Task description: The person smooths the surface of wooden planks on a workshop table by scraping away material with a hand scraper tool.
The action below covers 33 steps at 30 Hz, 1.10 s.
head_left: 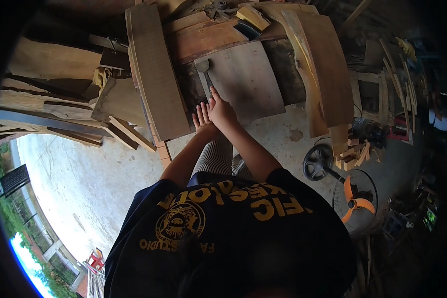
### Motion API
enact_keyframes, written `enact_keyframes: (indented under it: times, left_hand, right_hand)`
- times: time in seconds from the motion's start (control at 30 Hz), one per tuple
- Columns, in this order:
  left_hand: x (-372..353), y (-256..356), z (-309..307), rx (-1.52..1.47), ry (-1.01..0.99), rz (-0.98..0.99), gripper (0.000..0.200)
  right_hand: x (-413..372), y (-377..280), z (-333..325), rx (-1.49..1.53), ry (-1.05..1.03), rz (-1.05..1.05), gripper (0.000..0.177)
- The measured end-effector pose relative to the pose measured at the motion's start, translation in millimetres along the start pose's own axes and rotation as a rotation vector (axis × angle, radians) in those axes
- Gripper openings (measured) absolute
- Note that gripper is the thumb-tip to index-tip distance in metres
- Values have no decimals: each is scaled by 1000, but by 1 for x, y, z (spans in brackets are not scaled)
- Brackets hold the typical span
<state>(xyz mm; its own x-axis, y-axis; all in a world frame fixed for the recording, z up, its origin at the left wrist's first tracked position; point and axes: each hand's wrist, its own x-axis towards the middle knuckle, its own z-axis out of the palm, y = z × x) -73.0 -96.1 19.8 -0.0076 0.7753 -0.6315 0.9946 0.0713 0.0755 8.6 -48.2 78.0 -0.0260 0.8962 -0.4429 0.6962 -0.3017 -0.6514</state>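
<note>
Panel (246, 79) lies under right hand (222, 111), left hand (201, 119) just beside.

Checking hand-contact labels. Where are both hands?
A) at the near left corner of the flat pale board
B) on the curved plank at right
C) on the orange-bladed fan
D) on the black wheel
A: the left hand and right hand lie side by side at the near left corner of the flat pale board.
</note>
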Motion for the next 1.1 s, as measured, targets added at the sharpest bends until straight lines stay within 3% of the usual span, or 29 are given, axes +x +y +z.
enact_keyframes:
  times: [0.1, 0.4, 0.7, 0.77, 0.8, 0.83, 0.9, 0.97, 1.0, 1.07, 1.1]
  left_hand:
    - [-4, 2, -12, 29, -39, 28, 95]
    - [-1, 0, -7, -57, -83, -20, 108]
    - [4, -1, -3, -37, -106, -20, 104]
    - [13, -4, 15, -4, -42, -24, 100]
    - [31, -16, 74, 346, 756, 10, 102]
    - [19, -11, 47, 345, 753, 10, 102]
    - [0, 0, -9, -125, -105, -8, 105]
    - [-4, -2, -4, -91, -80, -5, 110]
    - [-4, -5, 6, -159, 50, 37, 111]
    - [-7, -5, 12, -253, 315, 81, 111]
    - [-4, -7, 12, -249, 316, 80, 111]
  right_hand:
    - [-2, -7, 9, -19, -37, 56, 52]
    - [24, 13, -6, -203, 105, -184, 45]
    - [-5, 19, -5, -37, 32, -125, 45]
    - [-20, 31, -4, -2, 33, -118, 45]
    - [-28, 36, -6, 30, 57, -120, 45]
    - [-34, 44, -5, 62, 82, -123, 44]
    - [-41, 63, -7, 96, 134, -201, 43]
    - [-53, 77, -16, 168, 246, -337, 43]
    - [-62, 80, -24, 169, 241, -338, 43]
    - [-81, 82, -47, 72, 79, -80, 44]
    - [-89, 84, -54, 76, 79, -81, 44]
